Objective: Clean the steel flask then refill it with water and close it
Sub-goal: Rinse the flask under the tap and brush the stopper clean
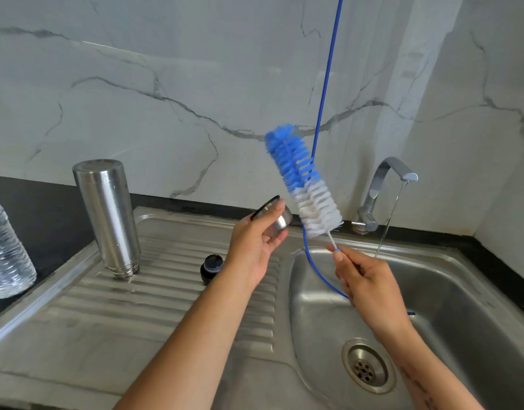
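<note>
While the flask (107, 216) stands upside down, mouth on the ribbed draining board (154, 291), near the board's back edge, it has bare steel on every side; the nearest thing is a small black stopper (212, 268) well to its right. A plastic water bottle (6, 250) sits apart on the dark counter (44, 220) at the left edge. The left hand (255, 247) is raised above the board's right end, fingers and thumb curled round a shallow steel cup (277, 216) with a dark rim, tilted on its side. The right hand (370, 287), over the sink bowl (462, 306), pinches the thin wire stem of a bottle brush (305, 180); its blue-and-white bristles tilt up to the left, just beside the cup. A blue cord (326, 84) drops from above into the bowl. The tap (382, 190) runs a thin stream.
</note>
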Demonstrator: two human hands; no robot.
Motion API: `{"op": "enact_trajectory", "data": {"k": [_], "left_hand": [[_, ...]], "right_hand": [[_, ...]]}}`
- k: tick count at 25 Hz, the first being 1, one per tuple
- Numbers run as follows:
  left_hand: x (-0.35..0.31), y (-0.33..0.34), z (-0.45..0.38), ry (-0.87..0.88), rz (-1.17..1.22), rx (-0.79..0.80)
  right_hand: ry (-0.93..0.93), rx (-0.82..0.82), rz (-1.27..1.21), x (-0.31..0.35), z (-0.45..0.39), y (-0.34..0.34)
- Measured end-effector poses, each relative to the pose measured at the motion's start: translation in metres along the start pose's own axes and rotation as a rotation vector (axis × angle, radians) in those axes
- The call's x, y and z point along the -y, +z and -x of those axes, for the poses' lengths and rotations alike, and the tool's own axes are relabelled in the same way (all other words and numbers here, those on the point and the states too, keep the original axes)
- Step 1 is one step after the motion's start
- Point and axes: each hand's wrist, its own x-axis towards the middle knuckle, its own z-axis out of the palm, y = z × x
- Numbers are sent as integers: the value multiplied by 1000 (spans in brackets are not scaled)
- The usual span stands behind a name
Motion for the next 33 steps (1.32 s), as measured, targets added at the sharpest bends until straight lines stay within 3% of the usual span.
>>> {"op": "enact_trajectory", "data": {"k": [5, 9, 14, 18, 22, 26, 30, 33], "left_hand": [[15, 15, 15, 0, -79, 172], [-2, 3, -3, 86, 59, -3], [16, 18, 12, -12, -60, 110], [-1, 1, -3, 56, 127, 7], [16, 12, 12, -35, -23, 104], [3, 0, 3, -58, -163, 13], [1, -3, -1, -118, 89, -9], [7, 3, 4, -132, 115, -5]], "right_hand": [[-35, 19, 64, 17, 1, 13], [-24, 166, 139, 6, 3, 2], [-29, 62, 119, 8, -9, 8], [21, 222, 52, 3, 2, 4], [-40, 77, 24, 17, -6, 8], [19, -17, -89, 5, -1, 1], [104, 20, -91, -2, -1, -1], [36, 88, 39, -2, 2, 7]]}}
